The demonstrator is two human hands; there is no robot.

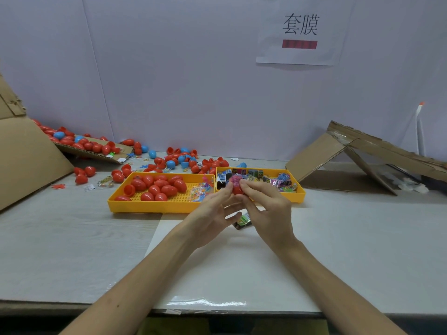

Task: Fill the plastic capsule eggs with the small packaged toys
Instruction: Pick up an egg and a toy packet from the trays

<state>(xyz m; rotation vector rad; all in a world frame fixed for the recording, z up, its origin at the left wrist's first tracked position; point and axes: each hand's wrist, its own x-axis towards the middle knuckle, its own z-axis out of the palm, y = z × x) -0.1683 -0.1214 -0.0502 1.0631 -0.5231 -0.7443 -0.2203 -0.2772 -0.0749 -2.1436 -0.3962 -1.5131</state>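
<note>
Here, the left hand and right hand meet just in front of the trays, each grip closed in a fingertip pinch on one red egg; a pink toy pokes from its top. The toy looks bulky for the shell, so it could catch the rim and stop the egg closing, or pop out if pushed in crooked; too hard a squeeze might flick the egg out of the fingers. One spare packet lies on the tabletop under the hands. Counted: two yellow trays; about a dozen red eggs in the left tray; the packets in the right tray are too jumbled to count; the loose eggs behind are mostly red, with roughly eight blue.
</note>
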